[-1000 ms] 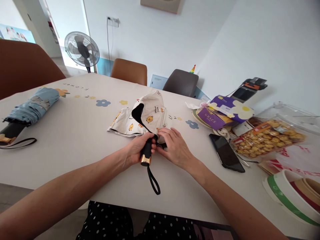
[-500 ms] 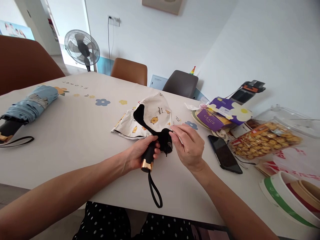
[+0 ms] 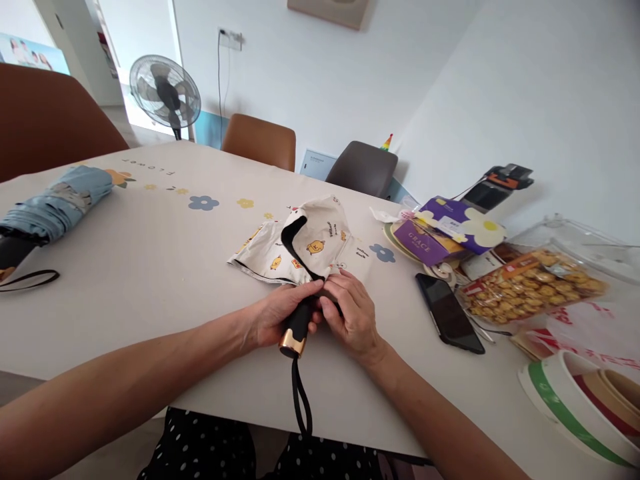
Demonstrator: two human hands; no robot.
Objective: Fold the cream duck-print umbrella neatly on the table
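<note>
Umbrella: printed umbrella (image 3: pixel 317 230) lay on the counter (image 3: pixel 195 267) in front of the person, handle (image 3: pixel 299 325) toward them, canopy (image 3: pixel 277 257) half spread.
L hand (image 3: pixel 280 312): fingers wrapped round top of handle, thumb up by the fabric.
R hand (image 3: pixel 353 313): fingers grasping dark-edged fabric right beside L hand; exact pinch partly hidden.
Change: half a sec. ago R hand was out to the side w/ black lining showing; it had since come back in & lining there was mostly covered.
Meaning: that panel prob. sat closer to handle; rest of canopy was still loose.
Snack pack (image 3: pixel 540 283): clear, full of round golden pcs.
Purple box (image 3: pixel 419 238): contents n/a, hidden.
Green-banded container (image 3: pixel 563 413): brown & maroon round items inside, couldn't ID.
Phone (image 3: pixel 450 312): flat, btwn R hand & pack.
</note>
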